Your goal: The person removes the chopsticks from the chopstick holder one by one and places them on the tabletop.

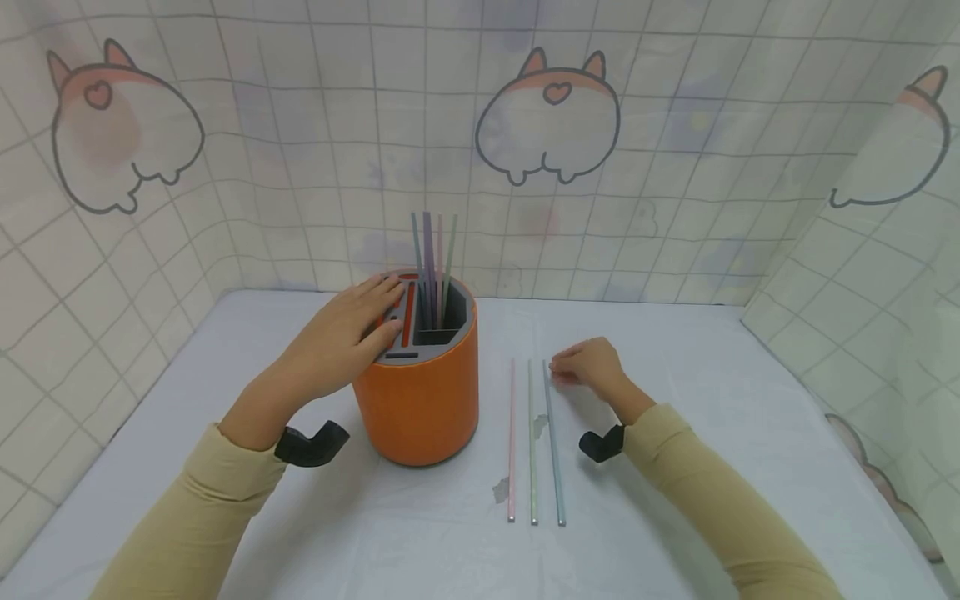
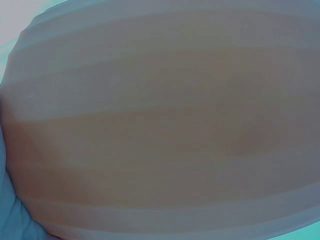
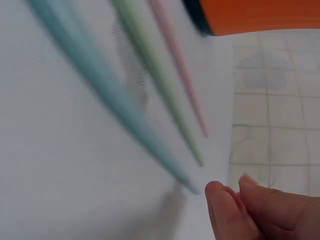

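Observation:
My left hand [image 1: 341, 333] rests on the left part of the grey top of an orange round pen holder [image 1: 420, 408], fingers extended over its slots. The left wrist view is filled by a blurred, banded orange-brown surface. My right hand [image 1: 594, 369] is low over the white table, fingers curled and thumb close to them, with nothing visible between them. Its fingertips [image 3: 216, 189] are right beside the far end of a thin blue straw-like stick [image 3: 125, 112]. Left of that stick lie a green stick [image 1: 532, 450] and a pink stick [image 1: 512, 450], roughly parallel.
Several thin coloured sticks [image 1: 431, 267] stand upright in the holder's open right compartment. Small grey patches [image 1: 501, 490] show on the white table [image 1: 420, 542] near the sticks. Behind and at both sides hangs a gridded curtain [image 1: 337, 167] with cartoon animals.

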Motion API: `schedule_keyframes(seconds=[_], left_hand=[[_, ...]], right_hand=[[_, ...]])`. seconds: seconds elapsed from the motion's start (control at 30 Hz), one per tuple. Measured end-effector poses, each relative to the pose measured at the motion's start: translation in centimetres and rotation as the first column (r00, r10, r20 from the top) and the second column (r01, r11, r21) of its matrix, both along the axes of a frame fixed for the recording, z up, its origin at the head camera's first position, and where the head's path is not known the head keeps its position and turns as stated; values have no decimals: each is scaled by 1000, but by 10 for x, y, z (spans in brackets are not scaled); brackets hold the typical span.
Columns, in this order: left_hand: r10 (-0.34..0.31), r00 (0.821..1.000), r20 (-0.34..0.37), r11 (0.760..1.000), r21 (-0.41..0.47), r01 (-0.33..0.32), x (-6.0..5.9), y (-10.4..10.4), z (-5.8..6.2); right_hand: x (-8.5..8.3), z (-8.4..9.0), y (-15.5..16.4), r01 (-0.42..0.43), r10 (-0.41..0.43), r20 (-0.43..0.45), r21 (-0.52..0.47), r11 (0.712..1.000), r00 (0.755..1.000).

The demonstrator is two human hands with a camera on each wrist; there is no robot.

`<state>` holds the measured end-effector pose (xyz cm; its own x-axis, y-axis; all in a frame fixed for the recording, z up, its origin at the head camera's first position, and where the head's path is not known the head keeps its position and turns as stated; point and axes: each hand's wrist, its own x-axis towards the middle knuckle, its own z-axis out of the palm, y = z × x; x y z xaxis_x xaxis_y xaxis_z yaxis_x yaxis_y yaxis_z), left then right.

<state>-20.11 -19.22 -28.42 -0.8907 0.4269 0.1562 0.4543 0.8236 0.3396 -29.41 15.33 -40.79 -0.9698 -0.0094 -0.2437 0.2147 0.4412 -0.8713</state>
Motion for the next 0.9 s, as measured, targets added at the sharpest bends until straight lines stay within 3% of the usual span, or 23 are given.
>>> schedule_keyframes(seconds=[0.13,0.3,0.5,0.8,0.9], left_hand=[[1,1000,2,1000,-3,-1,-1,0,-1],[-2,1000,-7,1000,5,2,1,0,1],[0,1000,-7,1000,14,0,2,-1,1],[-1,1000,0,1000,8,1,1,0,1],[4,1000,-4,1000,5,-4,0,0,0]], right_hand=[[-1,27,-13,-31,17,-93,-153,988,995],[2,68,-40,-87,45,-183,-228,970,982],[3,106,-72,-172,88,-281,-291,941,956],[2,131,-103,-273,145,-343,-359,893,928],[2,132,-109,-286,160,-351,-344,895,923]])
